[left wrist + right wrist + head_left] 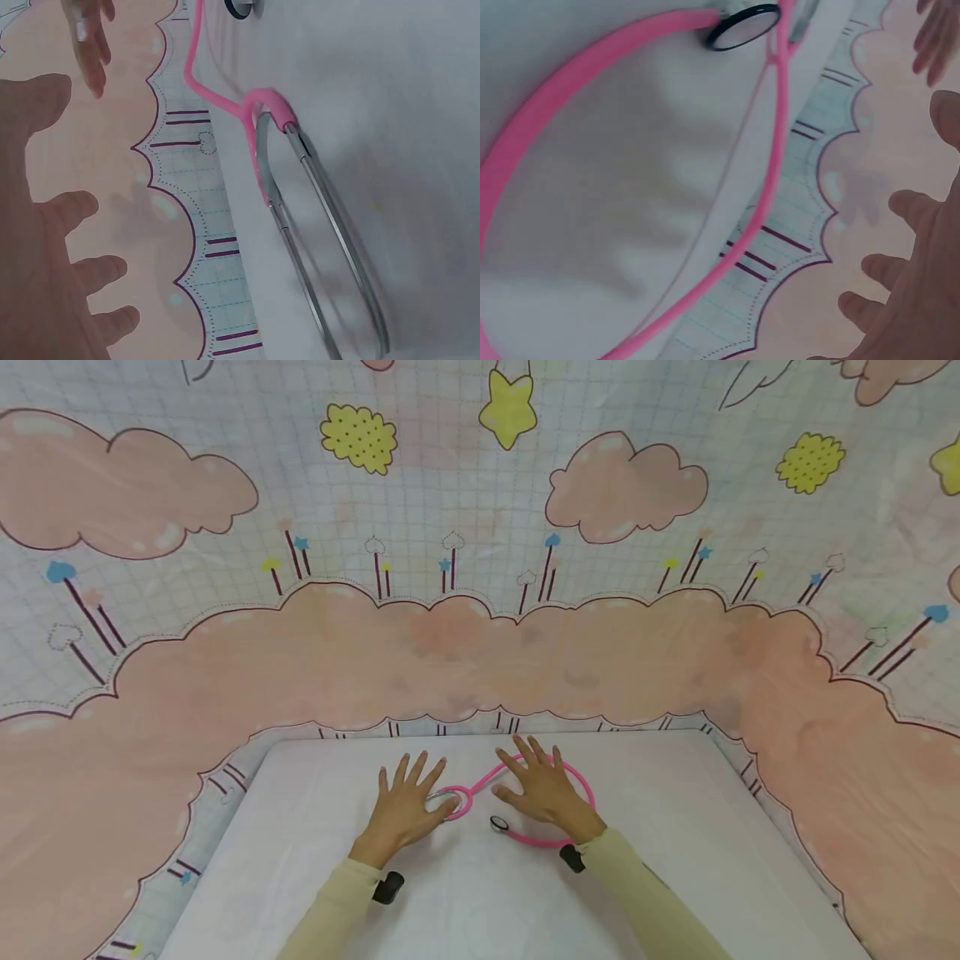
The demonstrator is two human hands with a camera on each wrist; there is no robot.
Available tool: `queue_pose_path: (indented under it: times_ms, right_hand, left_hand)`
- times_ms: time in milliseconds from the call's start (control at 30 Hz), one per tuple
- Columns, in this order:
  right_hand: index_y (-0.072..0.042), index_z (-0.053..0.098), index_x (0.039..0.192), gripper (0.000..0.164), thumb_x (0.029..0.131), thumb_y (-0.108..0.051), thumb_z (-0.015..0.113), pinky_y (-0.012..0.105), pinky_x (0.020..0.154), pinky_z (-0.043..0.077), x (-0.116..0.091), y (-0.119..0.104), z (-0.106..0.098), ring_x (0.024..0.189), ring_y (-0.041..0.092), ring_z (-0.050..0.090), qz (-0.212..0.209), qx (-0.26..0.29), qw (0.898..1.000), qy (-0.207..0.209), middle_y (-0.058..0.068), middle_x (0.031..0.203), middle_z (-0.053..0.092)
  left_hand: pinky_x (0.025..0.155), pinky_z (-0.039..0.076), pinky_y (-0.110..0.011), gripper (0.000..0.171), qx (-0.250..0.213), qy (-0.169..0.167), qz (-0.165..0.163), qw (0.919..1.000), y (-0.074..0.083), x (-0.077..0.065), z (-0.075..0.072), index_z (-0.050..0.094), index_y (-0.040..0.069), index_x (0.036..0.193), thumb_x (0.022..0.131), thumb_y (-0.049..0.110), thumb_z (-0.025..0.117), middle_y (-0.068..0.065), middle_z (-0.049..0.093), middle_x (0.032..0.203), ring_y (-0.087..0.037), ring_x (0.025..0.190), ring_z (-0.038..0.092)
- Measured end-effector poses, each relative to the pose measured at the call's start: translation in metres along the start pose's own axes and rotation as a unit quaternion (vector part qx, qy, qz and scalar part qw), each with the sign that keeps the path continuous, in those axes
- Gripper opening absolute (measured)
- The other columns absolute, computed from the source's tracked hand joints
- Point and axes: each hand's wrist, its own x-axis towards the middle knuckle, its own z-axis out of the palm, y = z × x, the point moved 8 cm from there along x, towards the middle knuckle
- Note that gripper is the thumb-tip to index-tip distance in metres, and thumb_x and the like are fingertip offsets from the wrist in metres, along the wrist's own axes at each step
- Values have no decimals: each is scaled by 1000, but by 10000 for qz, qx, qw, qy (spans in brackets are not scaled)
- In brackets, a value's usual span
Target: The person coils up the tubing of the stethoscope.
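A pink stethoscope (488,776) lies on the white tabletop, its tubing curving round to the right. My left hand (407,810) is over its headset end with fingers spread, hiding part of the metal ear tubes. In the left wrist view those silver ear tubes (337,232) run down from the pink fork, apart from the fingers. Over the loop of tubing is my right hand (546,792), palm down, its fingers also spread. The round chest piece (498,823), with a dark rim, lies between the two hands. Neither hand grips anything.
The white table (300,843) ends at a back edge just beyond the fingertips. Behind and beside it hangs a cloth (480,660) printed with clouds and stars. Dark wrist straps (388,887) show at both beige sleeves (330,906).
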Motion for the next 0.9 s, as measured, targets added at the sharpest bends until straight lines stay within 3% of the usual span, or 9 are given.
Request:
queue_pose_path:
  times_ms: [400, 900]
  right_hand:
    - [-35, 24, 147, 67, 89, -68, 32, 63, 111, 11, 15, 5, 22, 145, 30, 16, -76, 206, 9996, -154, 3, 157, 17]
    - [-31, 31, 145, 60, 92, -55, 44, 62, 111, 15, 28, 6, 35, 143, 30, 22, -68, 292, 9993, -221, 6, 154, 25]
  left_hand:
    - [106, 22, -64, 77, -462, -100, -287, 9985, -13, -4, 18, 32, 23, 146, 84, 65, 50, -10, 32, 151, -37, 139, 27]
    - [101, 31, -61, 75, -954, -120, -559, 9938, -31, -12, 38, 39, 15, 142, 81, 52, 63, -14, 46, 139, -37, 130, 39]
